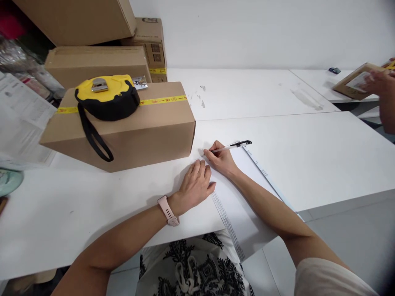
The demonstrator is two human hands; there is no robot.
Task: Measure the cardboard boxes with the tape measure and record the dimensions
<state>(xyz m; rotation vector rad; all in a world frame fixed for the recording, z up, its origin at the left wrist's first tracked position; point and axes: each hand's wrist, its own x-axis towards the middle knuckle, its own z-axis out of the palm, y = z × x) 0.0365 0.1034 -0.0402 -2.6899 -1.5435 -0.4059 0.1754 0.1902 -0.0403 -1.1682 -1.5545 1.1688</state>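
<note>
My right hand (pixel 221 159) is closed around a pen (pixel 241 143) with a clear barrel and black cap end. The pen's tip points down and left at the far left corner of a spiral notebook (pixel 247 201). Just left of it, my left hand (pixel 196 183) lies palm down over the notebook's left edge, fingers slightly bent and holding nothing; a pink watch (pixel 168 211) is on that wrist. The notebook sits at a slant, its near end past the table edge. My right hand and forearm cover part of the page.
A taped cardboard box (pixel 154 139) stands at the left, carrying a large yellow-and-black tape measure (pixel 108 96) with a strap. More cartons (pixel 98 61) are stacked behind. At the far right, another person's hand (pixel 381 82) touches a small box (pixel 353 84).
</note>
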